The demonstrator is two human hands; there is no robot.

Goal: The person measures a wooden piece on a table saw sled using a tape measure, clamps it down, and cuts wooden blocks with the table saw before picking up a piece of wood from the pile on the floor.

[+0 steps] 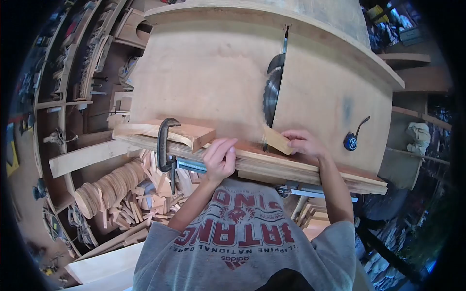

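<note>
My right hand [303,144] pinches a small wood block [278,141] at its right end. The block lies tilted over the long front board [291,165], just in front of the circular saw blade [273,94] that rises through the tabletop slot. I cannot tell whether the blade is turning. My left hand [221,157] is closed with curled fingers against the front board, beside the end of a clamped wood piece [204,135]; what lies inside its fingers is hidden. A dark C-clamp [164,145] grips that piece to the board.
A blue tape measure [350,141] lies right on the saw table [194,82]. A raised back rail [233,7] crosses its far side. Below left are stacked round wood discs [109,191] and scattered offcuts [155,201]. Shelves [63,97] with tools stand at left.
</note>
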